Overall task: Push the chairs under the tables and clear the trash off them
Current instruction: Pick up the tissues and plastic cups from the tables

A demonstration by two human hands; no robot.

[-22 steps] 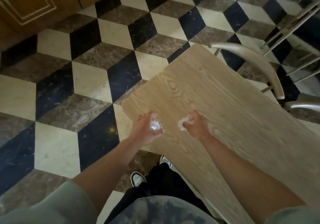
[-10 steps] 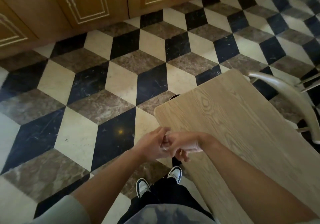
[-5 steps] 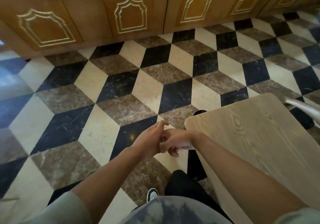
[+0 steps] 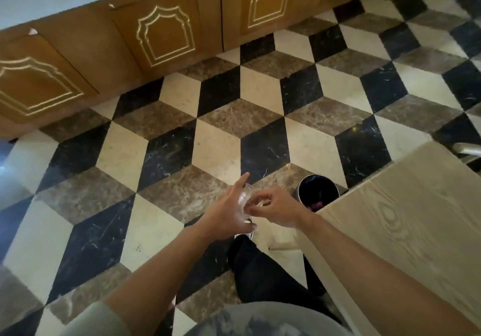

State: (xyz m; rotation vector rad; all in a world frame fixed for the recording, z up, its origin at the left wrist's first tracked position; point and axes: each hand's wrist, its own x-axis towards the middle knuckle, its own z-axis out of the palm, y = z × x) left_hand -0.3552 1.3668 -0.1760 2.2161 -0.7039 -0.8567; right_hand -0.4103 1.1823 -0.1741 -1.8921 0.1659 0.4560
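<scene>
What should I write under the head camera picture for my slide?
Both hands, left hand and right hand, hold clear plastic trash beside a round bin and wooden table.

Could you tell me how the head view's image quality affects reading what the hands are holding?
Head view: dim and soft; the clear plastic trash between left hand and right hand barely shows; wide-angle bending curves the cabinets; the bin interior is dark.

One head-worn wide-angle view only: the scene is seen from above, looking forward and steeply down. The forearms are caught close at the bottom, the tabletop (image 4: 406, 221) at right, the cabinet fronts (image 4: 161, 34) farther off along the top.
</scene>
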